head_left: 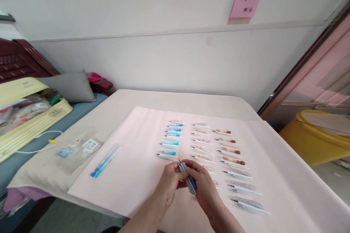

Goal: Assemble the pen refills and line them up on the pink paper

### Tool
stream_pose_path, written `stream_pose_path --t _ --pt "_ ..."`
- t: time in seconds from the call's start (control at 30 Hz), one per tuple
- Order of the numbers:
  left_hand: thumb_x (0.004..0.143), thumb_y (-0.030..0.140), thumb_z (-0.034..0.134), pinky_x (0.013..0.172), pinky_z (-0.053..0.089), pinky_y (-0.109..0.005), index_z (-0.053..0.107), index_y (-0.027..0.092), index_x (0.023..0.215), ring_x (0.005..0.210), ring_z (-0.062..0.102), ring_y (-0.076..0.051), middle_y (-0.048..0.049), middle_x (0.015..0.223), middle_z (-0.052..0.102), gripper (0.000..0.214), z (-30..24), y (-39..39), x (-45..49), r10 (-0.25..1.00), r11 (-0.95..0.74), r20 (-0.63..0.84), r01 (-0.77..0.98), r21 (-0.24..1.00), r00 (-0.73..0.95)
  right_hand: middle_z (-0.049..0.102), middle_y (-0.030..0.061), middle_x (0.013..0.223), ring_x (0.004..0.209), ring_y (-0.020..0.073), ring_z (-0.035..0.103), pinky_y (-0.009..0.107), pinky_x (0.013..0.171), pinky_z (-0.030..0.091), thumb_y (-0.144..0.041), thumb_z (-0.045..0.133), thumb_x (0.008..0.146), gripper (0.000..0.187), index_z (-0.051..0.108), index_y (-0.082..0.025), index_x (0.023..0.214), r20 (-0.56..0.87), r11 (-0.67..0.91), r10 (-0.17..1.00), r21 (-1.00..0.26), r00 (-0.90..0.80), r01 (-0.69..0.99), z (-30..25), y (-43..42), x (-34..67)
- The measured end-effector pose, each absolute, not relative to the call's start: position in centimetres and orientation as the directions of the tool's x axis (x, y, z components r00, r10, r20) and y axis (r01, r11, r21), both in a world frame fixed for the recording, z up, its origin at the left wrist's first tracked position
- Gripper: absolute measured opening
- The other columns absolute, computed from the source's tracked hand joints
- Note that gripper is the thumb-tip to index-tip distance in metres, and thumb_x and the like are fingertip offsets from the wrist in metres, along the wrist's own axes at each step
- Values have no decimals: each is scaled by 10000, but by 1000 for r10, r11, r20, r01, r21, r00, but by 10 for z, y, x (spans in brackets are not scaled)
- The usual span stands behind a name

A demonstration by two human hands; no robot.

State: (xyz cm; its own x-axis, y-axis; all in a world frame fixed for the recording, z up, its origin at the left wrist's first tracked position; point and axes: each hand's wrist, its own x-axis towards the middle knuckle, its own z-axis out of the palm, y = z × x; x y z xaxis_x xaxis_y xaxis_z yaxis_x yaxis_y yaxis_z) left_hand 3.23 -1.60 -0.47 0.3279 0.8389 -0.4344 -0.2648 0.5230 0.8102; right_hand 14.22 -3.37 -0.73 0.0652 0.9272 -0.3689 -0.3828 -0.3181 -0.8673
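Head view shows the slim blue pen (190, 186) between the two hands, above the pale sheet (131, 142) on the surface (175, 97). Its long axis is slanted: the dark thin tip points forward and a little to the left, and the rear end comes back toward the person, leaning right. Left hand (168, 181) and right hand (204, 182) are about equally near, for both touch it. Fingers of both hands are closed on it, bent and almost meeting, with no wide gap; which finger presses most, I cannot tell. Just ahead and left of the fingers lies the closest teal pen (168, 152), nearly crosswise, nearer to the left hand. Two long blue pens (106, 161) lie well apart at left, while a clear pen (248, 202) lies right of the right hand.
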Motion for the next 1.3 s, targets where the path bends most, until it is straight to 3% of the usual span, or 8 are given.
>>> stream_pose_path --t 0.17,0.27,0.4,0.57,0.8,1.0,1.13,1.3 --pt "589 186 702 666 477 -344 611 133 817 643 570 -156 -42 726 600 251 -9 -16 33 839 532 -446 -296 793 313 604 -2 678 570 100 512 199 493 369 -269 653 669 123 612 -167 724 -370 -298 923 -858 102 -419 -11 -32 141" --pt "597 191 692 663 470 -320 608 137 791 640 566 -144 -37 728 596 219 -9 -12 31 860 506 -439 -324 799 259 637 16 719 664 133 570 218 574 423 -315 626 711 187 655 -167 822 -350 -298 935 -860 54 -414 -11 -33 141" --pt "601 197 681 622 461 -290 585 145 733 583 537 -124 -14 667 569 172 -6 -7 27 897 440 -419 -354 825 140 664 44 972 894 181 603 267 746 466 -369 649 703 390 647 -201 1055 -384 -353 923 -859 12 -370 -9 -37 137" --pt "616 235 682 619 444 -270 572 157 708 616 544 -132 -15 674 580 164 -8 -4 20 929 371 -363 -256 893 79 608 -13 577 529 126 552 264 538 456 -385 724 601 576 626 -162 1123 -407 -377 911 -886 63 -270 -15 -33 131" --pt "606 307 712 605 435 -254 604 186 815 682 576 -153 -28 735 615 265 1 11 -9 902 412 -392 -91 906 184 603 -4 592 537 105 542 227 515 426 -313 685 651 467 648 -161 1091 -414 -408 909 -857 -50 -314 -11 -34 137" --pt "597 235 706 616 451 -261 638 155 717 638 564 -138 -31 672 603 160 13 21 -30 868 374 -375 68 925 326 583 -8 583 517 92 531 216 495 405 -287 653 692 404 652 -153 1074 -396 -426 904 -867 -163 -258 -10 -36 135" --pt "562 226 732 600 457 -255 637 142 685 607 570 -130 -31 654 606 177 -3 27 -31 883 410 -400 10 912 246 637 51 850 700 158 629 293 645 499 -321 656 694 477 599 -159 1139 -439 -448 893 -852 -95 -270 -15 -36 135" --pt "508 180 746 501 445 -244 615 135 636 482 541 -120 -4 526 569 189 -39 35 -30 880 472 -471 6 882 52 550 95 1188 852 213 641 333 709 517 -338 682 639 509 579 -212 1121 -479 -437 869 -861 127 -259 -16 -31 142"
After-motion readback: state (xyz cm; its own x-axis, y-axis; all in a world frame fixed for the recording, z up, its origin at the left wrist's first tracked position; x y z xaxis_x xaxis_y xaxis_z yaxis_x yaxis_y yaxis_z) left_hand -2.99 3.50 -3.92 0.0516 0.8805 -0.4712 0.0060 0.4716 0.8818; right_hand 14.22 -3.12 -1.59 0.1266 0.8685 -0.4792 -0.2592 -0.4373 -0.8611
